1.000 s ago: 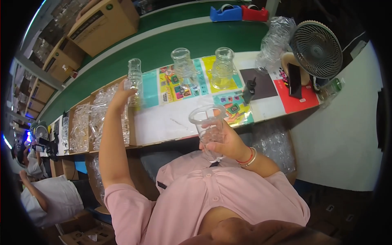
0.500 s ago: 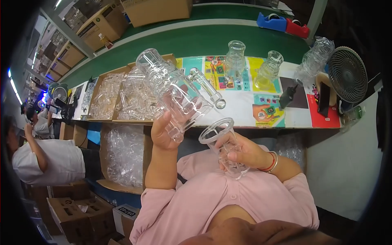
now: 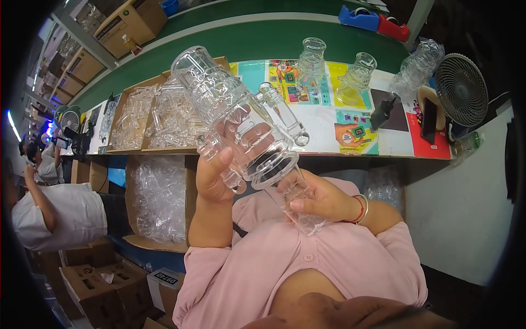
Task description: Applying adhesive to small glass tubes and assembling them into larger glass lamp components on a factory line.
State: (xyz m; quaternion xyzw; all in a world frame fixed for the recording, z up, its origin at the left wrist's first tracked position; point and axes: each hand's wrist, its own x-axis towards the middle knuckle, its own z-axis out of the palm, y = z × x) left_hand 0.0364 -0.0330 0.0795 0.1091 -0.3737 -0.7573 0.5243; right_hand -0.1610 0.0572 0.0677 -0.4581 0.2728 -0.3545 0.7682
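Note:
My left hand [image 3: 215, 176] is wrapped round a large clear vessel [image 3: 222, 104], tilted with its open mouth up and to the left. Side tubes with rounded ends stick out from its body. In my right hand [image 3: 326, 202] is a smaller clear piece [image 3: 304, 216] with a wide flanged ring [image 3: 278, 171] at its upper end. That ring meets the lower end of the large vessel; whether the two are locked together I cannot tell. Two clear shaped vessels stand on the table beyond: one [image 3: 311, 66] in the middle, another [image 3: 356, 79] to its right.
Cardboard trays [image 3: 143, 131] of clear parts lie on the table at left. Below is a box of clear wrapped pieces [image 3: 159, 203]. On the right are a fan [image 3: 461, 90], a phone [image 3: 429, 120], a dark tool [image 3: 383, 112] and a tape dispenser [image 3: 359, 21]. A co-worker [image 3: 60, 214] is at far left.
The two clear pieces, apart before, now touch end to end. My left hand has come a little down and left, and the ringed piece is tilted in line with the vessel.

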